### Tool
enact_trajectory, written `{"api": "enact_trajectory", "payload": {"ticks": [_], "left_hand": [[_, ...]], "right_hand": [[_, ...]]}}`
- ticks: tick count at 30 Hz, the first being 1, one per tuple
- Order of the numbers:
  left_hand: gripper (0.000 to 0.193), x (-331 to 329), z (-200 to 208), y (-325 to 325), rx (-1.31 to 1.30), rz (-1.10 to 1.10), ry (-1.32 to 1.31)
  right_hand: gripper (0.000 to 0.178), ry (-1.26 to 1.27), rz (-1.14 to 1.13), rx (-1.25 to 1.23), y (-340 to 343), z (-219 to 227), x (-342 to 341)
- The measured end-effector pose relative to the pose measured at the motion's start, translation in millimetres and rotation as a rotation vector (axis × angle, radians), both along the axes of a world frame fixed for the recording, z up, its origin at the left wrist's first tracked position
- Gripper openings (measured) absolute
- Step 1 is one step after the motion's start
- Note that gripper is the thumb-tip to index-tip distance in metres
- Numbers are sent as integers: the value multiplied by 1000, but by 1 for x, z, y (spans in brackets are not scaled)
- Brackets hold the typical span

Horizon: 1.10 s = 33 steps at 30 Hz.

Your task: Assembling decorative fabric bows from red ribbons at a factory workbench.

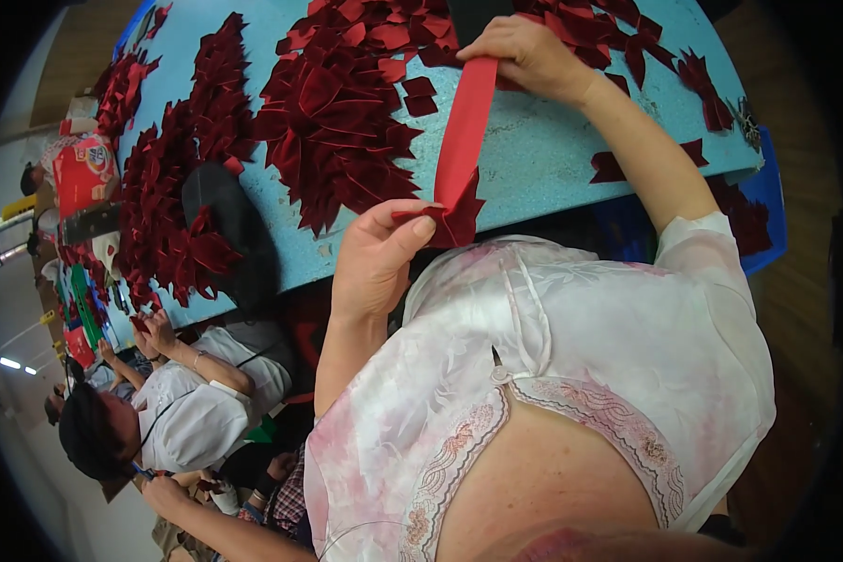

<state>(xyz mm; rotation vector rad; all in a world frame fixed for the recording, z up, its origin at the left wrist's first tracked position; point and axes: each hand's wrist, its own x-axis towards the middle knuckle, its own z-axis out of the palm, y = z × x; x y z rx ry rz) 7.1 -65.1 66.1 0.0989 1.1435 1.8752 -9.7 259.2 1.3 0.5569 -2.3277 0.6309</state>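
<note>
A red ribbon strip stretches between my two hands above the table's near edge. My left hand is closed in a pinch, thumb and fingers on a dark red velvet bow piece at the strip's lower end. Farther off and to the right, my right hand grips the upper end of the strip, its fingers partly hidden from view. Just left of the strip lies a big heap of dark red velvet bows.
A light blue table carries more bow piles and loose velvet pieces. One flat bow lies beside my right forearm. At the right stands a blue bin with dark red pieces. Co-workers sit along the left side.
</note>
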Motion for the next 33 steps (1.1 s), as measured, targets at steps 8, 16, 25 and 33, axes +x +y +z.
{"api": "enact_trajectory", "payload": {"ticks": [8,16,25,33], "left_hand": [[19,0,3,-7,58,-91,58],[21,-9,-5,0,52,8,182],[22,3,4,21,132,-49,223],[18,9,3,10,73,-188,231]], "right_hand": [[16,-282,-530,-213,45,34,22],[34,-901,-179,-600,-10,59,63],[56,-1314,375,-2026,-129,30,107],[46,-593,-104,-1795,-48,30,34]]}}
